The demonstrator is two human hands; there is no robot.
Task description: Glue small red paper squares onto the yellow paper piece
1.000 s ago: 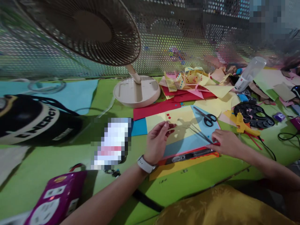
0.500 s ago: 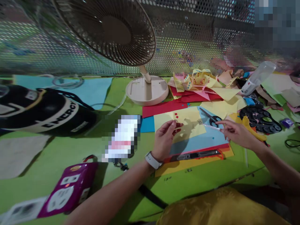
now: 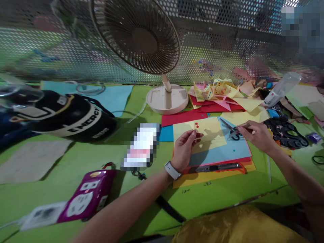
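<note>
My left hand [image 3: 186, 146], with a white watch on its wrist, hovers over the pale yellow paper [image 3: 215, 140]. Its thumb and index finger are pinched together; whatever is between them is too small to make out. Two tiny red paper bits [image 3: 197, 126] lie just beyond the fingertips. On the right, my right hand [image 3: 257, 135] has thumb and fingers drawn together above the handles of the dark scissors [image 3: 229, 126]. What it grips is unclear. Underneath spreads a light blue sheet [image 3: 212, 156], and a black-and-orange utility knife [image 3: 217, 167] rests along its near edge.
A fan [image 3: 167, 99] stands at the back before a perforated metal screen. Paper scraps [image 3: 217, 89] and a clear bottle [image 3: 283, 89] are at the back right. On the left are a black pouch marked ENERGY [image 3: 76, 118], a phone [image 3: 141, 145] and a purple packet [image 3: 87, 194].
The view has shifted, so things appear further right. A thin pale stick showed at my right fingertips earlier; now I cannot pick it out, and those fingers are more closed. My left hand keeps its pinch.
</note>
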